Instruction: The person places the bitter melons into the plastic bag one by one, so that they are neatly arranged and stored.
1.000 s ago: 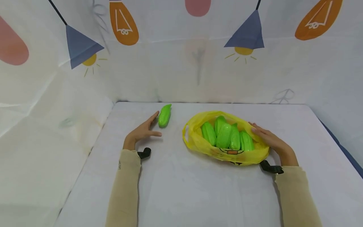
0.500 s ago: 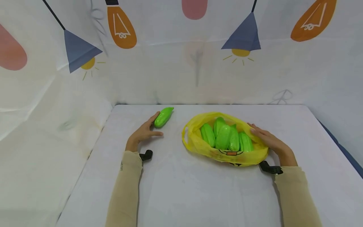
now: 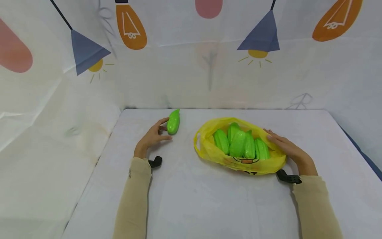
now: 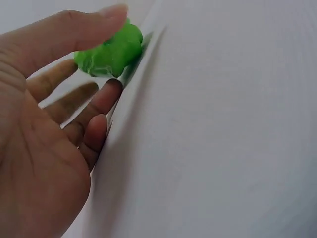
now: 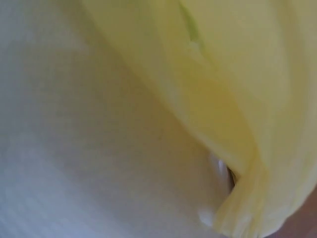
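Observation:
A glossy green, ridged, gourd-like vegetable lies near the table's back edge at left. My left hand is beside it, fingers slightly bent and thumb apart. In the left wrist view, the vegetable's blunt end shows between the thumb and the fingers of the left hand; contact is hard to judge. My right hand rests along the right side of a yellow plastic bag, fingers fairly straight. Several similar green vegetables sit in the bag's open mouth. Yellow plastic fills much of the right wrist view, blurred.
A white cloth covers the table. Behind its back edge hangs a pale curtain printed with lamps and bulbs. One bag handle loop sticks out at the left. Black wrist devices sit at both cuffs.
The loose vegetable tilted to the right, then turned back more upright. My left hand's fingers have bent a little more around its near side. My right hand and the bag stay put.

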Demonstrator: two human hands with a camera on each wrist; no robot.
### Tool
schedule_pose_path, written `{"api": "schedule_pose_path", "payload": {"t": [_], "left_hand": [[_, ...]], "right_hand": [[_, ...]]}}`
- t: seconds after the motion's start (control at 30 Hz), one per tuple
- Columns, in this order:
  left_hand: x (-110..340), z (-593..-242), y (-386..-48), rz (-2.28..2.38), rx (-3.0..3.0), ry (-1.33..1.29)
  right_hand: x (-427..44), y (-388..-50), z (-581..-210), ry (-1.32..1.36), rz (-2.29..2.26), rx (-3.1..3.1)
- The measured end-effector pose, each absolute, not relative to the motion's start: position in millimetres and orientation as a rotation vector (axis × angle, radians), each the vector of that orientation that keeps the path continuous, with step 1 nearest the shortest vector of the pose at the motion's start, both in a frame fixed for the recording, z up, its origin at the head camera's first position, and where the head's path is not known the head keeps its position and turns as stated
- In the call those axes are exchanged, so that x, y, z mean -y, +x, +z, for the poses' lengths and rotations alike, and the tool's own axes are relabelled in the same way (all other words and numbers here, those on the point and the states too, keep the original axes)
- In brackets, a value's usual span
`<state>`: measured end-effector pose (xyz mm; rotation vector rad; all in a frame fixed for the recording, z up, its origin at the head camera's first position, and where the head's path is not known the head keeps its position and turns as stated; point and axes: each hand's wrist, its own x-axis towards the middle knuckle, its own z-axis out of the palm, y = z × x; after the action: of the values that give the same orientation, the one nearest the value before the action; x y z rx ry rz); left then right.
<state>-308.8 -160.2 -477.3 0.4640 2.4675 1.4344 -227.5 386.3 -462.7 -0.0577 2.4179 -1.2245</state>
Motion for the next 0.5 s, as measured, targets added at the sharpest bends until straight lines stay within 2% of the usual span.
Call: {"api": "schedule_pose_path", "payload": {"t": [0.2, 0.5], "left_hand": [[157.5, -481.9, -316.8, 1.450, -2.510, 0.378], [154.8, -483.8, -323.0, 1.403, -2.550, 0.539]], "right_hand": [[-388.7, -228.3, -466.1, -0.091, -1.254, -2.413], [-389.4, -227.0, -464.0, -0.082, -1.249, -2.417]]}}
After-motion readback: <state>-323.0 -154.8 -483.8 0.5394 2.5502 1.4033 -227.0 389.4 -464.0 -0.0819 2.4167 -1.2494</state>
